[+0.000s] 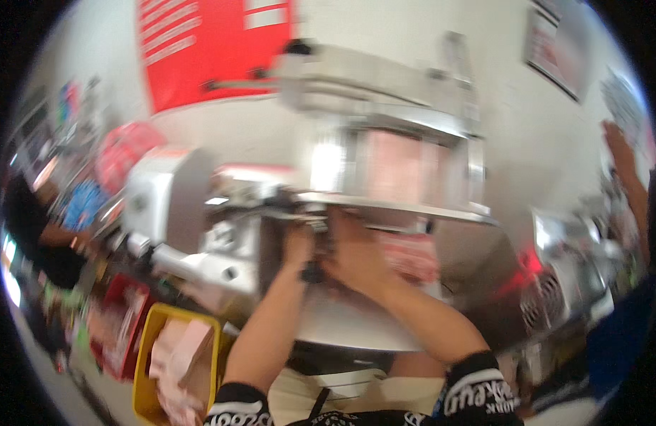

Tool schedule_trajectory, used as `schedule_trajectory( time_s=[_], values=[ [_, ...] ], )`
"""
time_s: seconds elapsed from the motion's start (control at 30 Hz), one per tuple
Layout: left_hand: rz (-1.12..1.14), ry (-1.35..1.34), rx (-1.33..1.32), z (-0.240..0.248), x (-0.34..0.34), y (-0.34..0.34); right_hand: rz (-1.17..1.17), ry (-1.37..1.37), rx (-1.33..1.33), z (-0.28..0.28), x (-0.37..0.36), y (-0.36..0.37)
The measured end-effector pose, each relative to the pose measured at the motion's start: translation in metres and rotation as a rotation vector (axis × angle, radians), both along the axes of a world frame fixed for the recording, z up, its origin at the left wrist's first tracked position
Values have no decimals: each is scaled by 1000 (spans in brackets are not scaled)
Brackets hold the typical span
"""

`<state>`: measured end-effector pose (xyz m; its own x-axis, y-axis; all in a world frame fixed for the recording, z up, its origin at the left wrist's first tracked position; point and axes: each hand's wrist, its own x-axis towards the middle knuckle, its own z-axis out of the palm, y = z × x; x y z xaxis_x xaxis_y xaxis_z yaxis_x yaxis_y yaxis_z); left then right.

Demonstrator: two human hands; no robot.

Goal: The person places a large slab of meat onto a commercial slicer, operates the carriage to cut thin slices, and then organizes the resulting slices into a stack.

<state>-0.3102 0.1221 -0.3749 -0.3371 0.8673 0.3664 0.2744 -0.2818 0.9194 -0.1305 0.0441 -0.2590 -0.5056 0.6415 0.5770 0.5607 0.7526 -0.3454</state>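
Note:
Both my arms reach forward to a metal machine with a framed carriage (406, 207). A pale pink slab (393, 167), which looks like meat, stands behind or in that frame. My left hand (297, 245) is at the left end of the frame's lower bar, close to a dark fitting (278, 202). Beside it, my right hand (353, 248) reaches up under the same bar. Motion blur and the machine hide the fingers of both hands, so whatever they touch or hold cannot be made out. Right of my right hand lies pink-red meat (409, 257) on the metal surface.
A yellow crate (140, 369) of pale pink pieces stands at the lower left, next to a red crate (122, 326). White-grey machine housing (154, 188) is on the left. Further metal equipment (566, 234) stands right. Other people's arms show at the far left and far right.

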Motion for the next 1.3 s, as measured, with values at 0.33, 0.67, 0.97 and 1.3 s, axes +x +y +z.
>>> schedule_trajectory(
  time_s=[0.33, 0.67, 0.97, 1.3],
  values=[
    [-244, -628, -13, 69, 40, -39, -108, -23, 169, -41, -1, 27],
    [-531, -725, -34, 37, 37, -8, -114, 13, 171, -50, 14, 10],
    [-160, -422, -89, 69, 60, -36, -74, -375, -95, -45, 22, 15],
    [-178, -677, -93, 110, 71, -62, -149, -87, 14, -21, 17, 16]
  ],
)
